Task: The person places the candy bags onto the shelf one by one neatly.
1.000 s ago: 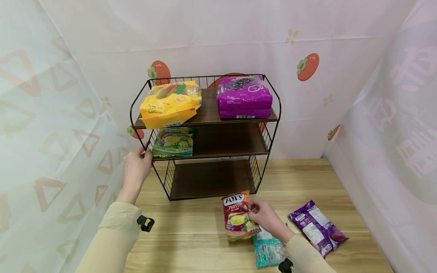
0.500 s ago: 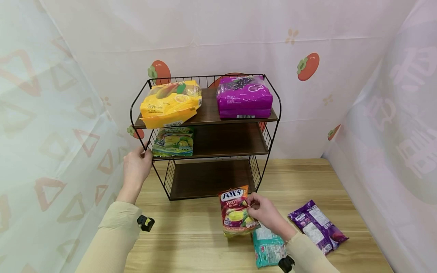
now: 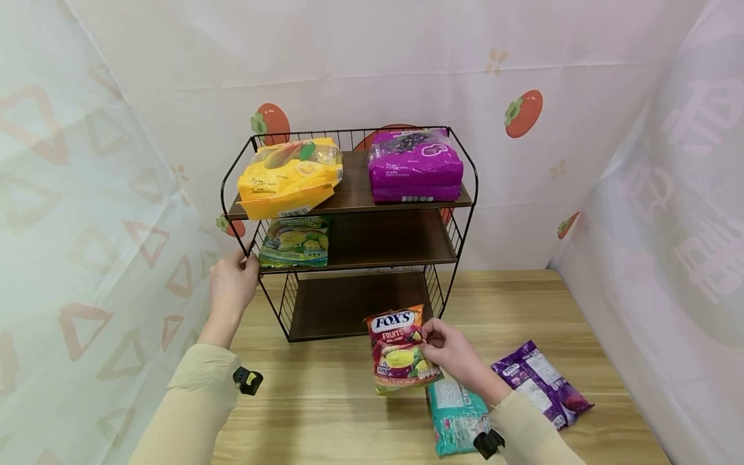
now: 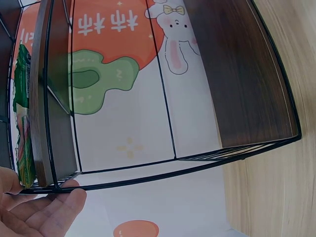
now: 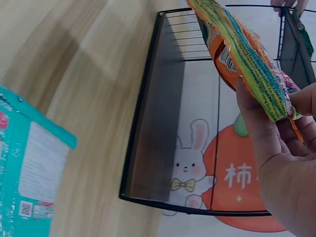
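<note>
My right hand (image 3: pixel 456 354) pinches the right edge of a red and orange Fox's candy bag (image 3: pixel 401 355), held above the table in front of the rack. In the right wrist view the bag (image 5: pixel 247 59) is seen edge-on between thumb and fingers. My left hand (image 3: pixel 232 284) grips the left side of the black wire rack (image 3: pixel 459 236) at its middle shelf; in the left wrist view the fingers (image 4: pixel 59 215) curl round the frame wire. Beside that hand a green candy bag (image 3: pixel 295 242) leans on the middle shelf.
On the top shelf sit a yellow bag (image 3: pixel 290 177) at left and a purple bag (image 3: pixel 415 168) at right. A teal bag (image 3: pixel 456 420) and a flat purple bag (image 3: pixel 543 384) lie on the wooden table (image 3: pixel 314 413). Printed cloth surrounds the table.
My right hand has raised the red and orange candy bag and moved it slightly left, toward the rack. The left hand stays on the rack.
</note>
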Demonstrator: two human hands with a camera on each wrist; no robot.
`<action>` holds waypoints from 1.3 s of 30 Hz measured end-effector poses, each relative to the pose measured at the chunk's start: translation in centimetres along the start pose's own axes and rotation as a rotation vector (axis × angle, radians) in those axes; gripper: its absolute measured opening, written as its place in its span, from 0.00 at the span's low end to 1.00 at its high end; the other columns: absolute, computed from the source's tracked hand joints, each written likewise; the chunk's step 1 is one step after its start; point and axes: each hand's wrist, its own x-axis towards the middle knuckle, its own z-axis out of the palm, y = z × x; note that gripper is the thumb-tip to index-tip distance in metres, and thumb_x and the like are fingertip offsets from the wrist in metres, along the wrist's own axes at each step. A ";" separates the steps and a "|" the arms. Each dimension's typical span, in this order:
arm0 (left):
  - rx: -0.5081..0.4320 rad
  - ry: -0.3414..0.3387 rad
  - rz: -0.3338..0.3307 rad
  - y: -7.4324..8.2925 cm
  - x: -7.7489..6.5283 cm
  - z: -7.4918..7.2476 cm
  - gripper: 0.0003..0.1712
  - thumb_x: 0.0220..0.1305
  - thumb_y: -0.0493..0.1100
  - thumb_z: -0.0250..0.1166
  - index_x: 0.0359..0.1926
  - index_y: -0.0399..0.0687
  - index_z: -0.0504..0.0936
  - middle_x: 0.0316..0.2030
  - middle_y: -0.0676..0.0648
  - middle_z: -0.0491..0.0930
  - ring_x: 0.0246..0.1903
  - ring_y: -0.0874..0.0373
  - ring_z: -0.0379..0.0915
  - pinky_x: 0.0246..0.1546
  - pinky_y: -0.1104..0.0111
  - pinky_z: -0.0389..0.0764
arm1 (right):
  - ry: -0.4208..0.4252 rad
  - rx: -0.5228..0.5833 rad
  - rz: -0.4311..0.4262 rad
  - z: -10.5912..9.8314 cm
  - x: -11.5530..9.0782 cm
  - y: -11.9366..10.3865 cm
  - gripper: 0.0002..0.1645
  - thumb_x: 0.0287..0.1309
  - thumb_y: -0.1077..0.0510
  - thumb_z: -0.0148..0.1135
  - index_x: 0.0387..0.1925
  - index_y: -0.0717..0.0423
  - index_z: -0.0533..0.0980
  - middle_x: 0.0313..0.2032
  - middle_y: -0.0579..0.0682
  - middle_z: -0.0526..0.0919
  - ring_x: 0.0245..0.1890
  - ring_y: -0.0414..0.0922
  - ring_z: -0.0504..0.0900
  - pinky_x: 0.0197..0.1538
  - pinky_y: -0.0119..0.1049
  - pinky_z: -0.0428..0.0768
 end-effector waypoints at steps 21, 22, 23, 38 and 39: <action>0.010 0.003 0.006 0.1 -0.1 -0.1 0.23 0.74 0.38 0.52 0.64 0.37 0.79 0.40 0.31 0.87 0.17 0.62 0.77 0.17 0.71 0.72 | 0.031 0.122 -0.031 -1.7 0.1 -3.2 0.10 0.65 0.66 0.63 0.44 0.64 0.72 0.39 0.56 0.80 0.35 0.44 0.79 0.36 0.33 0.80; 0.010 0.004 0.008 0.1 -0.1 -0.1 0.23 0.74 0.38 0.52 0.64 0.37 0.80 0.40 0.31 0.87 0.17 0.62 0.77 0.17 0.71 0.72 | 0.033 0.122 -0.038 -1.8 0.1 -3.3 0.10 0.65 0.66 0.63 0.44 0.64 0.72 0.39 0.56 0.80 0.35 0.44 0.79 0.36 0.33 0.80; 0.009 0.005 0.009 0.1 -0.1 -0.1 0.23 0.74 0.38 0.52 0.64 0.37 0.80 0.39 0.31 0.87 0.17 0.62 0.77 0.17 0.71 0.72 | 0.038 0.123 -0.046 -1.9 0.2 -3.5 0.10 0.65 0.66 0.63 0.44 0.65 0.72 0.40 0.56 0.80 0.36 0.44 0.79 0.37 0.33 0.80; 0.015 0.020 0.030 -0.1 -0.1 0.1 0.22 0.74 0.38 0.52 0.64 0.36 0.80 0.40 0.31 0.87 0.17 0.60 0.79 0.18 0.71 0.72 | 0.090 0.159 -0.118 -3.1 1.1 -4.7 0.11 0.65 0.65 0.64 0.46 0.65 0.73 0.39 0.54 0.78 0.36 0.42 0.78 0.40 0.31 0.80; 0.017 0.022 0.031 -0.1 -0.1 0.1 0.22 0.74 0.38 0.52 0.64 0.36 0.80 0.40 0.31 0.87 0.17 0.59 0.79 0.18 0.71 0.72 | 0.093 0.161 -0.120 -3.2 1.1 -4.8 0.11 0.65 0.65 0.64 0.46 0.65 0.73 0.39 0.54 0.78 0.37 0.42 0.78 0.41 0.31 0.80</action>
